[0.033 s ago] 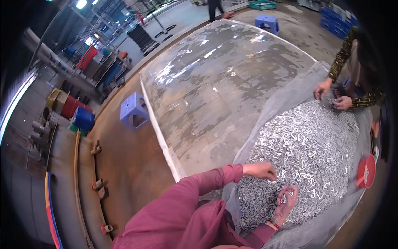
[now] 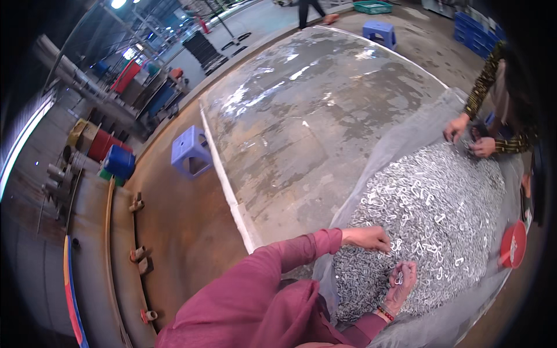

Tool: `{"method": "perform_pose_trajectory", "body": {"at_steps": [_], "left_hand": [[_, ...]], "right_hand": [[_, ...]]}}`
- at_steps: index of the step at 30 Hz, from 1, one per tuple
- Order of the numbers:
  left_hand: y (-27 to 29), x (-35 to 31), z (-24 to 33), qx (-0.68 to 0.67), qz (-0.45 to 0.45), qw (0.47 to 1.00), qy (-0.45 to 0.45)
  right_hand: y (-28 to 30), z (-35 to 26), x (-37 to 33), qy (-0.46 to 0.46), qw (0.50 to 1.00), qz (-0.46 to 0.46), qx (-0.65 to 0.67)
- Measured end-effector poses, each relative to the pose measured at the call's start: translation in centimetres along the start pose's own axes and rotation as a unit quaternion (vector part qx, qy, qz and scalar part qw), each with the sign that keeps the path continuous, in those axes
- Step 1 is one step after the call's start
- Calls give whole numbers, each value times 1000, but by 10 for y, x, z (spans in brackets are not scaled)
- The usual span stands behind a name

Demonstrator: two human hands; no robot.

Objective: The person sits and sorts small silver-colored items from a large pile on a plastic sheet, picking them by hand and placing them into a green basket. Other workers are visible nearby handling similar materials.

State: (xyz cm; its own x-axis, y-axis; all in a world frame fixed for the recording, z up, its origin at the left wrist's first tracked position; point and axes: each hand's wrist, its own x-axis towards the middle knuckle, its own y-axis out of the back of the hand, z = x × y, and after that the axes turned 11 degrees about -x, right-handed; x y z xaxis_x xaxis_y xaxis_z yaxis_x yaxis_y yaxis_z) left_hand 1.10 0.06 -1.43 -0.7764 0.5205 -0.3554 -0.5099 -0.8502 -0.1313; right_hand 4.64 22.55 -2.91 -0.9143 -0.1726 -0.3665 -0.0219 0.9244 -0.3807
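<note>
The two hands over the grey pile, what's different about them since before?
The left hand moved slightly right, closer to some white loops on the pile. The right hand shows fewer loops; I can't tell whether any were let go. The nearer blue stool and red bowl stayed put.

Head view. Heap of small grey pieces [image 2: 464,191] lies on a translucent sheet [image 2: 400,130]; pale looped pieces [image 2: 430,248] scattered over its top. Left hand [image 2: 371,238] at the heap's near left part, fingers bent down; grip on any piece unclear. Right hand [image 2: 401,281] near it, curled round a few pale looped pieces. Co-worker's hands [image 2: 483,147] at the heap's far edge. Red bowl [image 2: 510,232] beside the sheet, right; blue stool [image 2: 188,148] well apart, left.
</note>
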Motion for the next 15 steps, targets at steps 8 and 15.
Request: {"method": "perform_pose_trajectory", "body": {"at_steps": [8, 15], "left_hand": [[16, -24, 36, -350, 7, 936, 40], [1, 11, -15, 168, 80, 972, -140]], "right_hand": [[-9, 42, 45, 165, 888, 64, -425], [1, 58, 40, 125, 850, 103, -501]]}}
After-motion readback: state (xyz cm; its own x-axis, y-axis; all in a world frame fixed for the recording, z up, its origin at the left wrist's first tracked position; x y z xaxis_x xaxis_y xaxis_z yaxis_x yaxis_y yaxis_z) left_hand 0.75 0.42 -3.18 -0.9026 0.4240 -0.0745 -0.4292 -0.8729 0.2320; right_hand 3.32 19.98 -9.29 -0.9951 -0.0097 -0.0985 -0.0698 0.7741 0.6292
